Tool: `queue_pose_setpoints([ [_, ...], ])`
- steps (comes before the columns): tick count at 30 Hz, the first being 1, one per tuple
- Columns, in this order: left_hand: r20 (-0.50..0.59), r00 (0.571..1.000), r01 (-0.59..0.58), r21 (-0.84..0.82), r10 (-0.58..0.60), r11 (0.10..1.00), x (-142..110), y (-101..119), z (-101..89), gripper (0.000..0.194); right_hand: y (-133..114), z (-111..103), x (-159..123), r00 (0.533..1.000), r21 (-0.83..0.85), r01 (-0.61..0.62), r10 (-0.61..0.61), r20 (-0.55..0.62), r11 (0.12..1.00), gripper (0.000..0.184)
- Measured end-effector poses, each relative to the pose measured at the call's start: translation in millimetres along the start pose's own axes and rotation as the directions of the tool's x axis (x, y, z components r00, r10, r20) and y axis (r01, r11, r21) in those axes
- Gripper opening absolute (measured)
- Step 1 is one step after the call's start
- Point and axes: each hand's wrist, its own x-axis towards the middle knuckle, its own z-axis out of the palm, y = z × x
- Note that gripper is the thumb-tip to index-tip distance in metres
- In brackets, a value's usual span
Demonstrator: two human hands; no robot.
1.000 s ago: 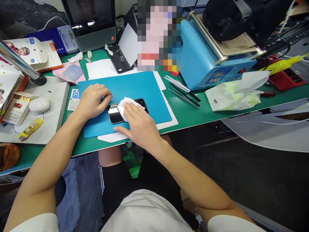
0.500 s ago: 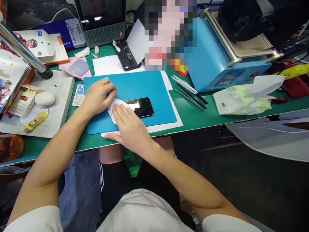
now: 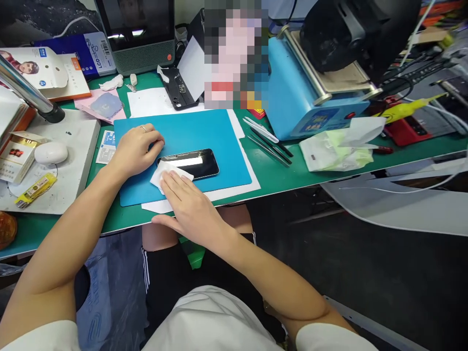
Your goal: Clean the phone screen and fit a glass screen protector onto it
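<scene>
A black smartphone (image 3: 206, 163) lies screen up on a blue mat (image 3: 190, 129), with a bright reflection across its glass. My right hand (image 3: 190, 202) lies over a folded white wipe (image 3: 156, 179), its fingers stretched flat and pressing on it. The wipe overlaps the phone's near left part. Just beyond the phone's left end rests my left hand (image 3: 137, 150), its fingers curled in and a ring on one of them. Nothing shows in its fingers, and I cannot tell whether it touches the phone.
Tweezers and pens (image 3: 268, 141) lie right of the mat, beside a tissue pack (image 3: 329, 151). Behind them stands a blue machine (image 3: 296, 97). A black phone back (image 3: 179, 90) lies beyond the mat. To the left, a grey board (image 3: 78, 146) carries a white case (image 3: 51, 152) and a lighter (image 3: 35, 189).
The view has swung a little right. My right hand has drawn the wipe back toward me, uncovering more of the phone's left end. My left hand stays about where it was.
</scene>
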Motion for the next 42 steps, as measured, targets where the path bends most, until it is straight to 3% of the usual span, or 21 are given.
queue_pose_setpoints([
  [4,0.004,1.000,-0.015,0.001,0.015,1.000,0.5,-1.6,-1.9,0.035,8.2,-6.5,-3.5,0.999,0.021,-0.009,0.008,0.031,1.000,0.088],
  [11,0.011,0.998,-0.063,0.015,0.063,0.998,1.2,-7.1,-2.1,0.037,43.3,-19.6,-33.1,0.997,0.072,-0.074,0.076,-0.026,0.995,0.065],
  [21,0.057,0.997,-0.042,-0.027,0.044,0.999,0.1,-2.1,-7.6,0.041,73.6,-28.9,-56.9,0.978,0.082,-0.200,0.204,-0.044,0.976,0.066],
  [27,0.135,0.987,-0.083,-0.074,0.093,0.994,0.1,1.7,-9.2,0.051,73.2,-32.8,-61.3,0.978,0.049,-0.185,0.189,-0.090,0.981,0.073],
  [33,0.123,0.990,-0.056,-0.082,0.066,0.995,-0.3,-0.5,-8.5,0.047,60.7,-27.6,-65.5,0.972,0.002,-0.202,0.201,-0.121,0.979,0.086],
  [42,0.101,0.993,-0.058,-0.101,0.069,0.993,-0.9,-0.3,-7.3,0.045,58.0,-24.2,-61.8,0.959,0.015,-0.264,0.264,-0.106,0.964,0.083],
])
